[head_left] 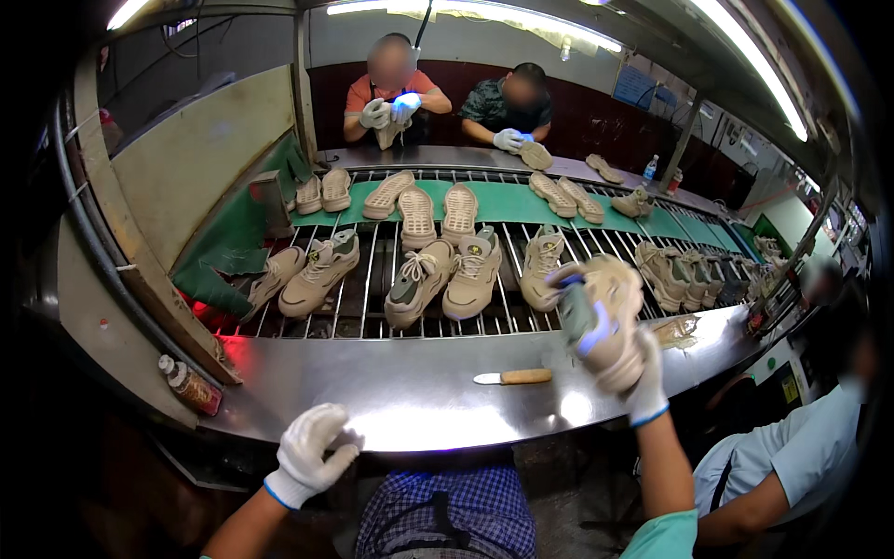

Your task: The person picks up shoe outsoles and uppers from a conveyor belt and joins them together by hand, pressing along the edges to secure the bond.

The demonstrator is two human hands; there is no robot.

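Note:
My right hand (pixel 644 377), in a white glove with a blue cuff edge, grips a beige sneaker (pixel 610 345) by one end. The sneaker is raised over the right part of the metal ledge and smeared by motion. My gloved left hand (pixel 312 452) holds nothing at the ledge's front edge, its thumb apart from its curved fingers. Between the hands, a short knife (pixel 514 377) with a wooden handle lies on the metal ledge (pixel 419 373). Behind it, laced beige sneakers (pixel 473 275) stand on the bar rack, one (pixel 542 268) just left of the raised sneaker.
Loose soles (pixel 414 214) lie on a green belt (pixel 354 214) beyond the sneakers. More shoes (pixel 684 275) stand in a row at right. A bottle (pixel 191 384) is by the left post. Two people work across the rack; another person's sleeve (pixel 805 429) is close at right.

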